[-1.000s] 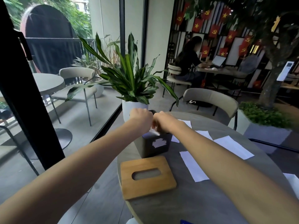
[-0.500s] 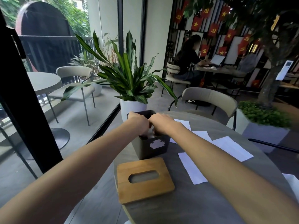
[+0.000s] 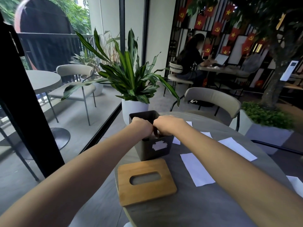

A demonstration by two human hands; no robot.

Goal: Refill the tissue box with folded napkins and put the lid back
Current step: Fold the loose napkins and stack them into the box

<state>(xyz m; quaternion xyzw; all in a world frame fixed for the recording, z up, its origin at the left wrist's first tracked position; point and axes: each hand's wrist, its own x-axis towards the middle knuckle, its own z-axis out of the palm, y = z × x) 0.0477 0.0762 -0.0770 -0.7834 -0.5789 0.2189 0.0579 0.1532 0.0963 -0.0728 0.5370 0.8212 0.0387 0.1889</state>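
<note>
The dark grey tissue box (image 3: 154,148) stands open-topped on the round table, with a white label on its front. Both my hands reach into it from above, knuckles close together. My left hand (image 3: 141,128) and my right hand (image 3: 167,126) have curled fingers dipped below the rim, pinched on a folded napkin that the box wall and my hands almost hide. The wooden lid (image 3: 146,181) with its oval slot lies flat in front of the box. Loose white napkins (image 3: 196,169) lie unfolded to the right.
A potted plant (image 3: 131,79) in a white pot stands just behind the box. More napkins (image 3: 236,149) lie spread toward the table's right side. A grey chair (image 3: 211,99) faces the far edge of the table (image 3: 213,210). A person sits at a distant table.
My two hands have sunk from above the box down into its opening, taking the white napkin out of sight. Lid and loose napkins have not moved.
</note>
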